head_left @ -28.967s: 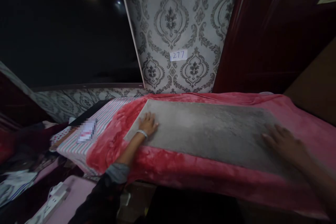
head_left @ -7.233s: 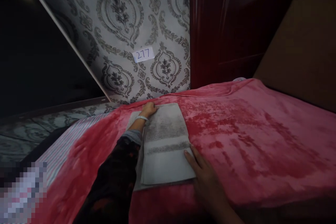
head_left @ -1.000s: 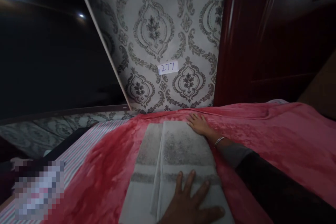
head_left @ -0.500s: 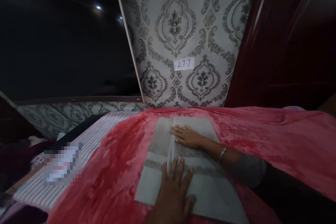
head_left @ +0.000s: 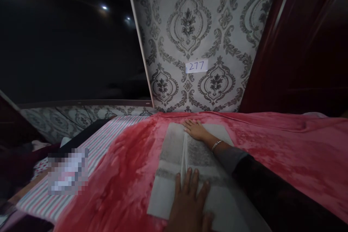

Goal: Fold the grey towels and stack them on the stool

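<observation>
A pale grey folded cloth (head_left: 170,174) with darker bands lies flat on a red plush blanket (head_left: 130,163). A raised crease runs lengthwise down it. My right hand (head_left: 195,129), with a metal bangle at the wrist, rests palm down near the cloth's far edge, fingers stretched out. Closer to me, my left hand (head_left: 189,199) lies spread on the near half, its fingertips beside the crease. Neither hand grips anything. The near edge of the cloth is partly hidden by my left hand and the frame's bottom.
A striped sheet (head_left: 116,128) shows to the left of the blanket, with a blurred-out object (head_left: 67,172) on it. Behind stand a large dark screen (head_left: 70,43) and a patterned wall with a paper label (head_left: 197,66) reading 277. Dark red panels (head_left: 299,50) rise at the right.
My right hand has slid away from me along the cloth to its far edge. My left hand stays spread on the near part. The whole view has shifted slightly.
</observation>
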`<action>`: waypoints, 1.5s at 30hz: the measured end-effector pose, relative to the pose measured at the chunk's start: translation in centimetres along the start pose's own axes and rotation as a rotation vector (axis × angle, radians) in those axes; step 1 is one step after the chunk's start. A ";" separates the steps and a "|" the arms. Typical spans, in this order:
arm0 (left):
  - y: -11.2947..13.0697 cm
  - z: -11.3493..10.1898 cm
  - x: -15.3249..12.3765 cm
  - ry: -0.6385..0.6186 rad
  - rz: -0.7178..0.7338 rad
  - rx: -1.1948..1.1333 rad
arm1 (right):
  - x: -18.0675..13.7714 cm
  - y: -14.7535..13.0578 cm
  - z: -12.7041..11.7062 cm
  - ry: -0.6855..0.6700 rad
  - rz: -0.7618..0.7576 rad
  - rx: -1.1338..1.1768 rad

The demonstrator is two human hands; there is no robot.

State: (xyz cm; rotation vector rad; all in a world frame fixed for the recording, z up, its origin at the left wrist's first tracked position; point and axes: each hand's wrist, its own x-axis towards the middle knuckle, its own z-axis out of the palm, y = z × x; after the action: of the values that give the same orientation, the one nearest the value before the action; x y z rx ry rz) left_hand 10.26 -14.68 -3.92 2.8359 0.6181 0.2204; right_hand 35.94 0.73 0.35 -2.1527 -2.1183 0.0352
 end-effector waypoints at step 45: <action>3.3 -2.4 -1.5 0.088 0.060 0.140 | -32.0 -4.4 2.9 0.217 0.006 0.226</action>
State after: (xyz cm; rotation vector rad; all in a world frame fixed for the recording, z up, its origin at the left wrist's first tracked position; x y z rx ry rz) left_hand 9.75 -17.74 -0.94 2.9961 0.5889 0.3267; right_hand 30.66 -30.88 -4.27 -1.9383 -1.8898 0.0371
